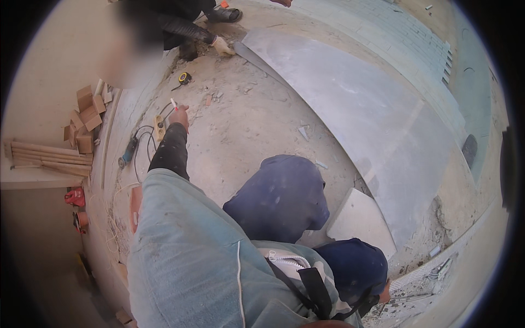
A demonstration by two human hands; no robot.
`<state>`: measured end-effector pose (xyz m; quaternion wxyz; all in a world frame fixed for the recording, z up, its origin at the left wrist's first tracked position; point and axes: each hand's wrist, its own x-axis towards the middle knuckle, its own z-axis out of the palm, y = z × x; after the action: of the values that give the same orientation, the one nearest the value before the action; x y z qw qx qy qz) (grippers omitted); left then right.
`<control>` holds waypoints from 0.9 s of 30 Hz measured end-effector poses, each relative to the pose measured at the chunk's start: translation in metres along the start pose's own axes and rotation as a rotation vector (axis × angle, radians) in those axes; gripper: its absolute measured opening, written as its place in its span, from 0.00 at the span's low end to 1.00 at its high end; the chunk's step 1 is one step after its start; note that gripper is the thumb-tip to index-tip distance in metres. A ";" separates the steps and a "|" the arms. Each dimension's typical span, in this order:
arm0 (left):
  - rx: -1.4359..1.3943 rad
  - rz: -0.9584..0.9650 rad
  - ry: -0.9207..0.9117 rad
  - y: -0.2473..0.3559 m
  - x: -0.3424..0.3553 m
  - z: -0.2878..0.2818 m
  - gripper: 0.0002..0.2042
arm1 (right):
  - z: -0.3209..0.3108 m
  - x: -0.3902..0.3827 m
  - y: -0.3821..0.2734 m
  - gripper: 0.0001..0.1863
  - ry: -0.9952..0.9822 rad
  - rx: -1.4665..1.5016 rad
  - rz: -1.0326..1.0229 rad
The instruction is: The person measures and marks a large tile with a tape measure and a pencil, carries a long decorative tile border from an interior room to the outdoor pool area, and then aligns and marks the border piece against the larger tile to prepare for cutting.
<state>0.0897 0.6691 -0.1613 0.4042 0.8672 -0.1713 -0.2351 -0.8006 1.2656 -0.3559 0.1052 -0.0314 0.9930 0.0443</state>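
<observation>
My left hand (179,116) reaches out over the dusty floor, its fingers closed round a slim white-and-red marker (174,103) that points away from me. Next to it lie a power strip (159,129) and a black cable. At the lower right, my right hand (385,293) shows only in part past my knee; its fingers are hidden. A large grey slab (350,104) stretches diagonally to the right of my knees, and a pale block (362,221) sits beside its near end. At the slab's far corner is another person's gloved hand (222,47).
A yellow-black tape measure (185,78) lies ahead of my left hand. On the left are a blue angle grinder (128,152), open cardboard boxes (87,113) and stacked wooden poles (50,157). Rubble and tile shards (303,132) litter the floor. The other person crouches at the far left.
</observation>
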 end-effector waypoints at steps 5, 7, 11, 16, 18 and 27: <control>-0.044 0.007 0.044 0.019 0.016 0.018 0.18 | -0.027 -0.052 -0.026 0.40 0.150 0.059 -0.029; -0.051 0.007 0.105 0.024 0.022 0.028 0.19 | -0.035 -0.066 -0.036 0.40 0.200 0.084 -0.070; -0.121 0.014 0.162 0.020 0.037 0.047 0.19 | -0.051 -0.085 -0.048 0.39 0.282 0.086 -0.161; -0.151 -0.020 0.060 0.006 0.067 0.056 0.20 | -0.061 -0.097 -0.068 0.39 0.360 0.089 -0.294; -0.113 -0.033 0.000 0.002 0.077 0.056 0.19 | -0.064 -0.098 -0.076 0.38 0.375 0.080 -0.346; -0.130 0.057 -0.258 -0.005 0.114 0.051 0.20 | -0.078 -0.093 -0.103 0.37 0.417 0.045 -0.490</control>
<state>0.1570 0.5849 -0.2252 0.4406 0.7966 -0.2308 -0.3436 -0.7187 1.1610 -0.2685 -0.0925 -0.2755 0.9568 -0.0118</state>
